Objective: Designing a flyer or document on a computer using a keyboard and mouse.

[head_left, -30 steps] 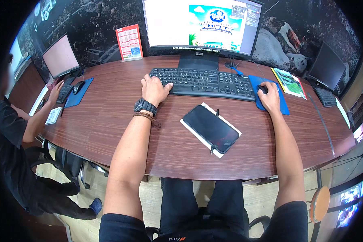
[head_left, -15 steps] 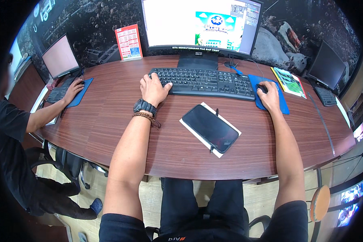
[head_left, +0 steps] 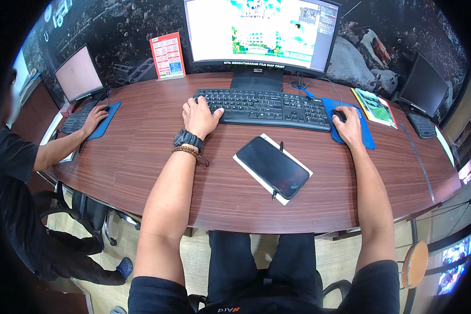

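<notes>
My left hand (head_left: 200,119) rests on the left end of a black keyboard (head_left: 267,107), fingers spread over the keys and thumb out to the side. It wears a black watch (head_left: 188,139) and a beaded bracelet (head_left: 186,150) at the wrist. Over on the right, my right hand (head_left: 349,127) is wrapped round a black computer mouse (head_left: 340,116) on a blue mouse pad (head_left: 366,137). Behind the keyboard, a large monitor (head_left: 256,31) shows a colourful green and blue design with a tool panel at its right.
A dark phone (head_left: 273,166) lies on white paper with a pen (head_left: 274,194) beneath. To the left, a person's hand (head_left: 95,119) is on another mouse before a smaller monitor (head_left: 78,74). A booklet (head_left: 376,107), a desk calendar (head_left: 167,55) and a dark monitor (head_left: 425,83) also stand around the desk.
The design on the large monitor looks bigger and has shifted left and up. My right hand has moved very slightly on the mouse pad; my left hand keeps its place.
</notes>
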Demonstrator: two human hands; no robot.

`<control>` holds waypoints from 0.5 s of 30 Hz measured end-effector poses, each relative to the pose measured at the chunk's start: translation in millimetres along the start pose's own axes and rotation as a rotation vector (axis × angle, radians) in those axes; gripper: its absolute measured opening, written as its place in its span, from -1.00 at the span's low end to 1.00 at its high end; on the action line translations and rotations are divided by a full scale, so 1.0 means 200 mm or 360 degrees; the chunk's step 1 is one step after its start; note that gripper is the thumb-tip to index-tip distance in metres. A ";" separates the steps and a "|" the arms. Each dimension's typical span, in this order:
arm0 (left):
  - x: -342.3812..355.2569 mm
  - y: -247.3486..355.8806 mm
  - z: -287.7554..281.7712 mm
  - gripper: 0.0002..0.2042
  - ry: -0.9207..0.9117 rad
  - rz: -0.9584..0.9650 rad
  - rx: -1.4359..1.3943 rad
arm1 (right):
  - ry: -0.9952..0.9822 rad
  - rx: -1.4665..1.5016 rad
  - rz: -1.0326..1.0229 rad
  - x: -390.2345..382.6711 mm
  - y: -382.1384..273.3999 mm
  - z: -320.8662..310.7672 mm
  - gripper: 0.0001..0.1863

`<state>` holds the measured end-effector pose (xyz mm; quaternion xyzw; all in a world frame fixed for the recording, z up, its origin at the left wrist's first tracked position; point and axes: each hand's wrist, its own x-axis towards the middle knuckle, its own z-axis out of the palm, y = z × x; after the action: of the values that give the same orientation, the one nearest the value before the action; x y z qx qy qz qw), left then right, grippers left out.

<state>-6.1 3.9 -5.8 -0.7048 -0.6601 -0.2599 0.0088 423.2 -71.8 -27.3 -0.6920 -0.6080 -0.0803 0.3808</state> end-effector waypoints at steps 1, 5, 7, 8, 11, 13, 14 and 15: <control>0.00 0.00 0.00 -0.38 -0.0006 -0.0007 0.0001 | 0.0001 0.0001 -0.0001 0.00 0.00 0.00 -0.64; 0.00 0.00 0.00 -0.38 -0.0028 -0.0017 -0.0002 | -0.0006 0.0007 0.0019 0.00 -0.01 0.00 -0.64; 0.00 0.00 0.00 -0.39 -0.0021 -0.0009 0.0002 | -0.0002 0.0014 0.0018 0.00 0.00 0.01 -0.64; 0.00 0.00 0.00 -0.39 -0.0015 -0.0002 0.0006 | 0.0005 0.0015 0.0011 0.00 0.01 0.01 -0.64; 0.00 -0.01 0.01 -0.40 -0.0004 0.0003 -0.0002 | 0.0010 0.0029 -0.0013 0.00 0.01 0.01 -0.63; 0.00 -0.01 0.01 -0.38 0.0023 0.0013 0.0037 | 0.0008 0.0043 -0.0030 0.00 0.01 0.01 -0.63; 0.00 -0.01 0.01 -0.37 0.0050 0.0020 0.0078 | -0.0014 0.0046 -0.0015 0.00 0.00 0.01 -0.63; 0.00 -0.02 0.01 -0.37 0.0051 0.0021 0.0078 | -0.0036 0.0050 0.0000 0.00 0.00 0.01 -0.63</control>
<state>-8.0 5.1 -9.4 -0.7045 -0.6613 -0.2548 0.0383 422.3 -71.5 -28.1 -0.6868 -0.6135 -0.0630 0.3846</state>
